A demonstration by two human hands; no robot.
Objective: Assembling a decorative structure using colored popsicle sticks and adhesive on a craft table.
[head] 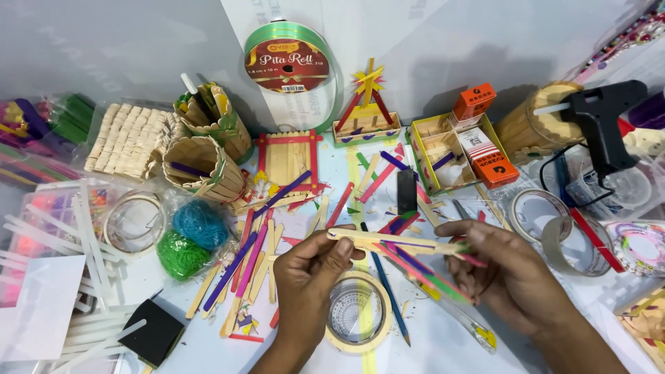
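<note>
My left hand [309, 277] pinches the left end of a bundle of craft sticks [398, 244], plain wood on top with purple, pink, yellow and green ones fanning beneath. Over at the bundle's right end, my right hand [509, 273] grips it with fingers curled around the coloured sticks. Both hands hover low over a white table [443, 346], just above a roll of clear tape [357, 312] and a blue pencil [386, 287].
Loose coloured sticks [249, 266] lie left of my hands. Stick-built holders [204, 166], a red frame [287, 159], a small stick house [366, 114], a yellow box [443, 149], green ribbon roll [291, 59], black glue gun [603, 118], tape rolls [554, 228], yarn bags [190, 239] surround them.
</note>
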